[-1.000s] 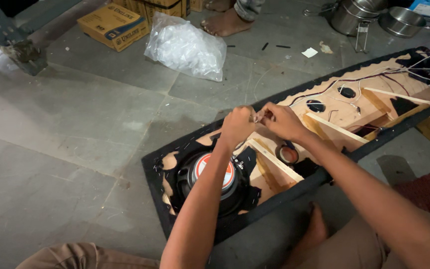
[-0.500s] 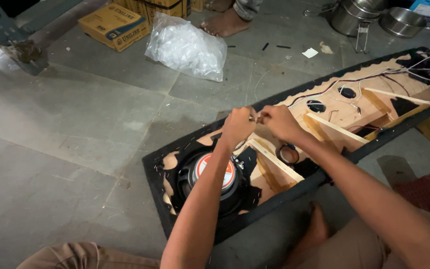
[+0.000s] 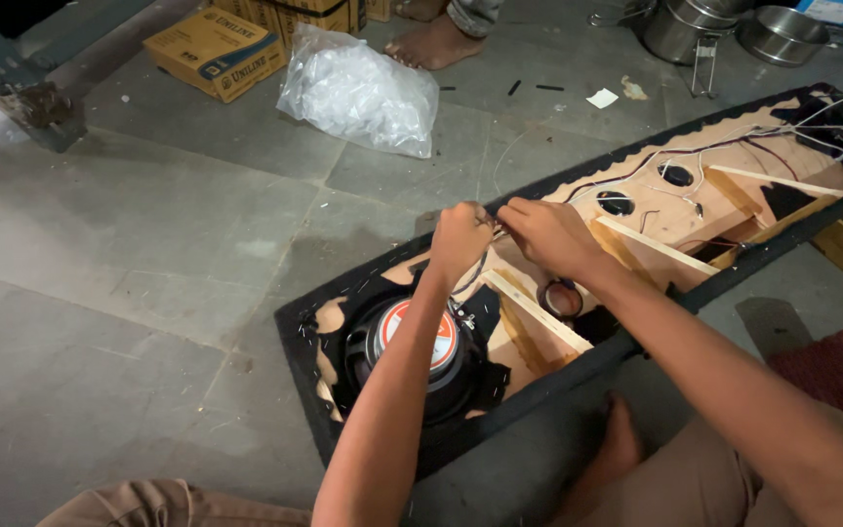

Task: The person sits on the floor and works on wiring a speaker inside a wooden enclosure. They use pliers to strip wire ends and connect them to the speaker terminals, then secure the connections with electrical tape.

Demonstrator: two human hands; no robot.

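Both hands pinched on thin wires [image 3: 493, 232] just above speaker [image 3: 419, 344], left hand [image 3: 461, 237] nearer it, right hand [image 3: 546, 234] beside, wires running down toward speaker

Dim, even indoor light, soft shadows (sharp focus, slight edge distortion).

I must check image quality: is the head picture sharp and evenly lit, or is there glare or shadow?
Head view: soft, even light on the stone floor; mild glare on the plastic bag; both hands fairly sharp; wide-angle bending at the edges.
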